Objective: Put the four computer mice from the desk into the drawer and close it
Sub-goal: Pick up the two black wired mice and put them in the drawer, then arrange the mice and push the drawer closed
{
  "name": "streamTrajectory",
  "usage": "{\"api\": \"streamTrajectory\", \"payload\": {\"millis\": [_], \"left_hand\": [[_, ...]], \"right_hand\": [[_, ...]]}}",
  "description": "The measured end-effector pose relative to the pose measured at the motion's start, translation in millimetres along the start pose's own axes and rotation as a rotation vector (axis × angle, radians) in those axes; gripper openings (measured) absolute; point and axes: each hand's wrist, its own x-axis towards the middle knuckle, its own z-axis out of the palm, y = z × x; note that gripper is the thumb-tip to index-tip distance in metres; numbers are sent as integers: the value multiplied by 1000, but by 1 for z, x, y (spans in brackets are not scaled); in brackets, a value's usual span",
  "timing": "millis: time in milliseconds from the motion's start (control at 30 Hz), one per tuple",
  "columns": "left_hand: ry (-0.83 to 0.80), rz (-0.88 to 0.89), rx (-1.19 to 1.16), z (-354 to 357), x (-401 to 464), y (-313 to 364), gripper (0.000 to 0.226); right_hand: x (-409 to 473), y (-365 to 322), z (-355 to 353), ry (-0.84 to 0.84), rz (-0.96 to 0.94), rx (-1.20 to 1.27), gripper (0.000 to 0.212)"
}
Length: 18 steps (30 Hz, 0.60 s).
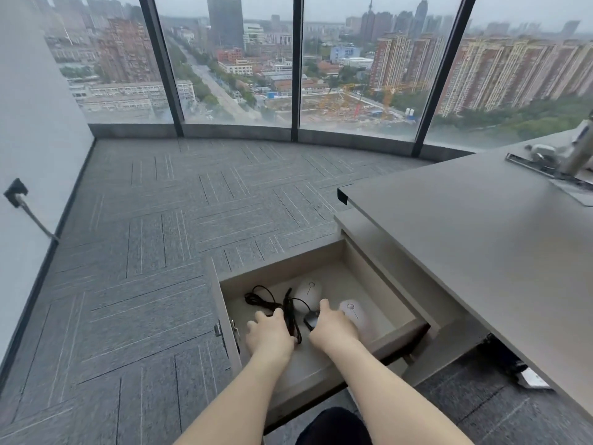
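The open drawer (324, 377) sticks out from under the grey desk (465, 239). Two white mice lie inside: one at the back (308, 293), one to the right (354, 311). A tangled black cable (272, 301) lies at the left of the drawer. My left hand (269, 334) reaches into the drawer with its fingers curled down over this cable; what is under the palm is hidden. My right hand (333, 329) rests over a dark mouse (312, 320), which shows only at its left edge, touching the right white mouse.
The drawer's front panel (224, 319) with a metal lock faces left over grey carpet (144, 252). A metal clamp and cable slot (552, 168) sit at the desk's far right. A wall socket with a cord (16, 192) is at left. Tall windows stand ahead.
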Motion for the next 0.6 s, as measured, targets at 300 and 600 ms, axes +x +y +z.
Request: {"api": "streamTrajectory", "payload": {"millis": [300,600], "left_hand": [[46,-8,-25,-8,8,3,49],[609,261,-458,-61,-13,-53,31]], "right_hand": [[8,14,8,28,-40,-53,52],[-84,19,28,409,-511,330,18]]}}
